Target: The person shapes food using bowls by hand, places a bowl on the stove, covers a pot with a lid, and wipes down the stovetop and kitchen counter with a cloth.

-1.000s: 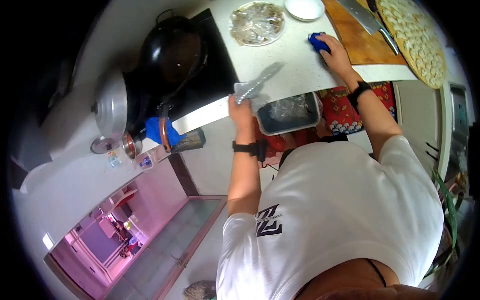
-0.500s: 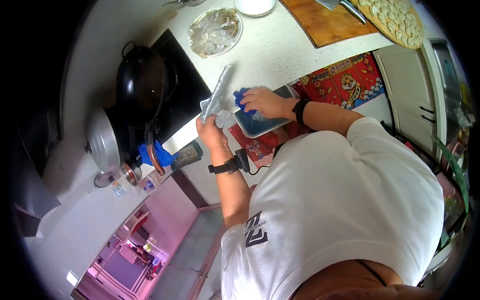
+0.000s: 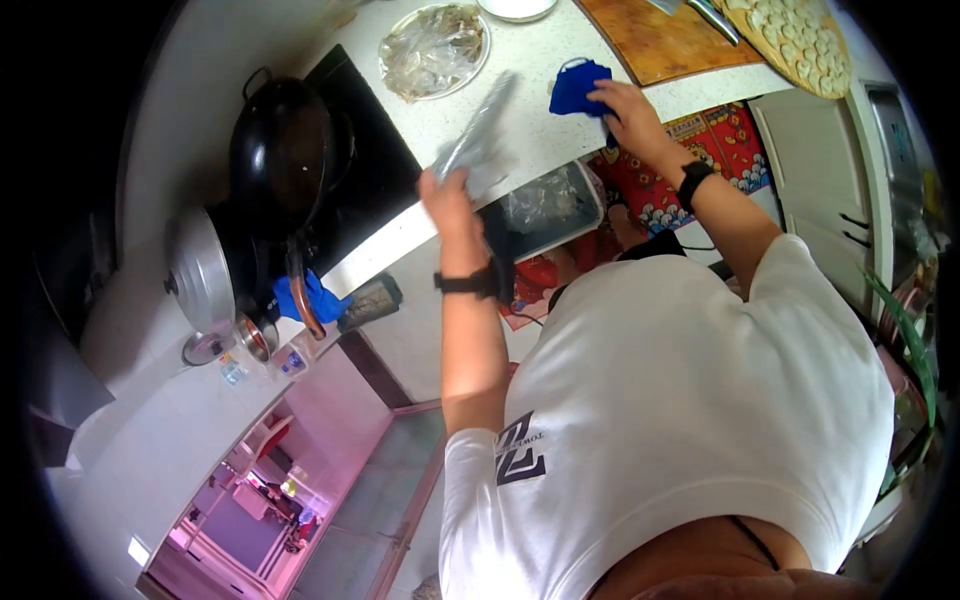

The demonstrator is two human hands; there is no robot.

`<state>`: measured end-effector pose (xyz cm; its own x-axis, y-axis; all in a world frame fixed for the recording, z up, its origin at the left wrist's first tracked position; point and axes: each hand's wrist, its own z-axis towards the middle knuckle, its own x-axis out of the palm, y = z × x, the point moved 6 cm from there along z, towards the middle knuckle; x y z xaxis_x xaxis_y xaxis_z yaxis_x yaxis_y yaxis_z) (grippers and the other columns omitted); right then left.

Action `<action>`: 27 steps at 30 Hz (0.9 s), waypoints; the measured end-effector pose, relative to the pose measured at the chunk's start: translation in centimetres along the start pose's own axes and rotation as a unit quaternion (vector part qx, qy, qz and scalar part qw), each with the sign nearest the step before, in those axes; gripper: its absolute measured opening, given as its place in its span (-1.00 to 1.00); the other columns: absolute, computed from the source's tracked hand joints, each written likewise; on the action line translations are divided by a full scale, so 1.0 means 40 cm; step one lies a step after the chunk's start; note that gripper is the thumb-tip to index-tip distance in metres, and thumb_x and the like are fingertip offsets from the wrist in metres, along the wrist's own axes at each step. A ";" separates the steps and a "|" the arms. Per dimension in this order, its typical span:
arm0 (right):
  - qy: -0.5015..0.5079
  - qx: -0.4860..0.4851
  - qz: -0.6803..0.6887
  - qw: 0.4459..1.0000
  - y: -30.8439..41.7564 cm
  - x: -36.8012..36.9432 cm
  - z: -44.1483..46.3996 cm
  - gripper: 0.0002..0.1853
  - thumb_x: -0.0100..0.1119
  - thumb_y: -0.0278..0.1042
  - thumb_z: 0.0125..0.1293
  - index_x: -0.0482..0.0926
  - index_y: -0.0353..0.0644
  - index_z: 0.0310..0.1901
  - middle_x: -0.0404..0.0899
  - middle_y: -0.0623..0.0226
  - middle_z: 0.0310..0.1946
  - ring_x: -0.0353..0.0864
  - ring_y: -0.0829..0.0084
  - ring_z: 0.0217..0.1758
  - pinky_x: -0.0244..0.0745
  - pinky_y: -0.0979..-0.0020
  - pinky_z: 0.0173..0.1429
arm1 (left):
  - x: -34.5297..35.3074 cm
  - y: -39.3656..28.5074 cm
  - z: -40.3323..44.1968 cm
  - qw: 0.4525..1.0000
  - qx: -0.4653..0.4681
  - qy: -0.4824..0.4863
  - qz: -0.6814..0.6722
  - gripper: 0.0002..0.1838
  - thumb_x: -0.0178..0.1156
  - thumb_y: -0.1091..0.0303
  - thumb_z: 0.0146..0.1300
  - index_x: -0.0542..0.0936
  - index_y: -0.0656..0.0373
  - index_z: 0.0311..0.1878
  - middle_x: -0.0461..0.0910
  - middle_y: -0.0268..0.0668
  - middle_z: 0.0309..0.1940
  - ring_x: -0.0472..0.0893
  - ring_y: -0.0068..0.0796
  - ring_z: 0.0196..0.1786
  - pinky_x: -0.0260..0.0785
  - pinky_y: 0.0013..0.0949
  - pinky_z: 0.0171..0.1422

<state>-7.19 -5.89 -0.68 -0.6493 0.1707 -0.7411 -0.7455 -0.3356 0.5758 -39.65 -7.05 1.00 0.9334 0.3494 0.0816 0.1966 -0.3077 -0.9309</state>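
My left hand is closed around a rolled silver foil-like sheet, blurred by motion. The roll points up and right over the counter's front edge. Farther right, my right hand pinches a blue cloth at its right side, above or on the counter; I cannot tell whether it touches. Below and between my hands, a grey bin at the counter's edge has crumpled clear plastic in it.
A black wok sits on the dark stove at left, near a silver lid. A plastic-covered plate stands at the back. At right are a cutting board, a knife and a tray of dumplings.
My right hand has moved from above the bin, up and right, bringing the blue cloth along. My left hand and the silver sheet have shifted slightly up and right.
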 end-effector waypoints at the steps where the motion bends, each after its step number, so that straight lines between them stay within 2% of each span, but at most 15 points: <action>1: 0.002 -0.006 0.000 1.000 0.024 -0.002 -0.016 -0.53 0.18 -0.67 0.05 0.59 -0.10 0.06 0.53 0.10 0.18 0.47 0.00 0.23 0.36 0.12 0.37 | 0.045 0.008 0.010 1.000 0.010 0.016 0.015 -0.69 0.18 0.57 0.09 0.56 0.20 -0.05 0.62 -0.28 -0.29 0.60 -0.45 -0.36 0.45 -0.45 -0.35; 3: 0.047 0.005 -0.006 0.999 0.065 0.009 -0.047 -0.52 0.18 -0.68 0.02 0.57 -0.13 0.05 0.51 0.09 0.17 0.44 -0.02 0.23 0.35 0.12 0.36 | 0.132 0.027 0.037 0.995 0.051 0.052 0.073 -0.75 0.21 0.56 0.09 0.57 0.19 -0.12 0.59 -0.33 -0.37 0.53 -0.52 -0.45 0.36 -0.51 -0.40; 5: 0.061 -0.013 0.004 0.998 0.099 0.013 -0.073 -0.51 0.19 -0.68 0.01 0.57 -0.14 0.05 0.51 0.08 0.17 0.44 -0.02 0.23 0.36 0.12 0.36 | 0.201 0.084 0.086 0.984 0.115 0.080 0.109 -0.80 0.21 0.57 0.09 0.56 0.20 -0.18 0.57 -0.35 -0.38 0.51 -0.54 -0.41 0.37 -0.51 -0.34; 7: 0.074 -0.029 0.011 0.997 0.127 0.019 -0.088 -0.51 0.19 -0.68 0.00 0.57 -0.15 0.04 0.50 0.08 0.16 0.44 -0.03 0.23 0.36 0.12 0.35 | 0.286 0.078 0.071 0.990 0.086 0.101 0.047 -0.62 0.27 0.53 0.11 0.51 0.21 0.04 0.58 -0.29 -0.23 0.55 -0.50 -0.26 0.41 -0.46 -0.22; 8: 0.085 -0.030 0.033 0.995 0.140 0.024 -0.095 -0.51 0.20 -0.68 0.00 0.56 -0.15 0.04 0.50 0.07 0.16 0.44 -0.03 0.23 0.36 0.12 0.35 | 0.317 0.068 0.065 0.990 0.088 0.099 0.042 -0.62 0.27 0.53 0.11 0.51 0.21 0.04 0.58 -0.29 -0.23 0.55 -0.50 -0.26 0.41 -0.46 -0.22; 10: 0.103 -0.020 0.075 0.992 0.167 0.030 -0.099 -0.52 0.19 -0.68 0.01 0.57 -0.13 0.04 0.50 0.06 0.16 0.43 -0.04 0.22 0.36 0.11 0.35 | 0.389 0.063 0.060 0.980 0.039 0.196 0.020 -0.32 0.34 0.49 0.12 0.33 0.19 0.33 0.52 -0.16 0.02 0.55 -0.41 -0.07 0.46 -0.38 -0.08; 11: 0.106 -0.025 0.075 0.991 0.178 0.036 -0.095 -0.52 0.19 -0.68 0.01 0.57 -0.13 0.04 0.50 0.06 0.16 0.43 -0.04 0.22 0.36 0.11 0.35 | 0.389 0.053 0.057 0.980 0.041 0.191 0.016 -0.32 0.34 0.49 0.12 0.33 0.19 0.33 0.52 -0.16 0.02 0.55 -0.41 -0.07 0.46 -0.38 -0.08; 13: 0.096 0.010 0.096 0.991 0.181 0.051 -0.082 -0.52 0.21 -0.67 0.02 0.57 -0.12 0.05 0.50 0.06 0.15 0.44 -0.05 0.22 0.37 0.11 0.34 | 0.394 0.025 0.010 0.967 -0.040 0.252 -0.024 -0.11 0.38 0.44 0.13 0.12 0.14 0.49 0.39 -0.06 0.21 0.54 -0.32 0.04 0.49 -0.34 -0.02; 15: 0.097 0.010 0.100 0.990 0.186 0.080 -0.067 -0.52 0.21 -0.66 0.03 0.57 -0.13 0.05 0.50 0.06 0.16 0.45 -0.05 0.21 0.38 0.11 0.33 | 0.338 0.033 0.006 0.973 -0.013 0.231 -0.007 -0.15 0.37 0.44 0.15 0.15 0.14 0.48 0.35 -0.01 0.25 0.53 -0.31 0.09 0.52 -0.33 -0.01; 17: 0.088 -0.004 0.107 0.990 0.215 0.108 -0.043 -0.52 0.22 -0.65 0.03 0.57 -0.13 0.06 0.50 0.06 0.16 0.45 -0.05 0.20 0.38 0.09 0.33 | 0.227 0.038 -0.014 0.987 -0.057 0.150 0.006 -0.24 0.32 0.43 0.21 0.20 0.15 0.45 0.43 -0.05 0.18 0.58 -0.33 0.04 0.55 -0.35 -0.04; 19: 0.087 -0.025 0.103 0.991 0.247 0.147 -0.014 -0.52 0.22 -0.64 0.04 0.57 -0.13 0.07 0.50 0.06 0.16 0.46 -0.05 0.20 0.38 0.08 0.32 | 0.106 0.076 -0.031 0.990 -0.089 0.087 -0.069 -0.37 0.27 0.49 0.25 0.28 0.23 0.38 0.57 -0.09 -0.03 0.62 -0.46 -0.19 0.51 -0.50 -0.22; 21: 0.087 -0.045 0.097 0.990 0.283 0.195 0.019 -0.52 0.22 -0.64 0.05 0.56 -0.13 0.07 0.51 0.05 0.16 0.46 -0.06 0.20 0.38 0.08 0.32 | -0.002 0.105 -0.060 0.993 -0.101 0.056 -0.019 -0.46 0.21 0.49 0.30 0.32 0.25 0.33 0.62 -0.17 -0.17 0.62 -0.49 -0.22 0.50 -0.53 -0.24; 23: 0.109 -0.052 0.096 0.988 0.319 0.259 0.060 -0.52 0.23 -0.62 0.06 0.56 -0.11 0.09 0.52 0.03 0.14 0.47 -0.08 0.19 0.40 0.09 0.30 | -0.083 0.128 -0.101 0.992 -0.117 0.038 -0.021 -0.50 0.20 0.47 0.32 0.35 0.26 0.30 0.62 -0.18 -0.18 0.62 -0.49 -0.24 0.50 -0.53 -0.23; 27: 0.062 -0.073 0.198 0.976 0.407 0.344 0.194 -0.58 0.25 -0.57 0.12 0.56 -0.12 0.06 0.58 0.07 0.02 0.52 -0.02 0.13 0.43 0.13 0.25 | -0.220 0.168 -0.171 0.986 -0.161 -0.008 -0.044 -0.62 0.17 0.43 0.35 0.44 0.25 0.20 0.63 -0.21 -0.20 0.63 -0.49 -0.29 0.51 -0.49 -0.21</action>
<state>-29.42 -1.82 1.15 -0.8522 -0.1086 -0.5119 -0.4052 -0.4819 0.7769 -44.52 -18.24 -3.53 0.9042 0.4007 0.1479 0.3632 -0.5392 -0.7598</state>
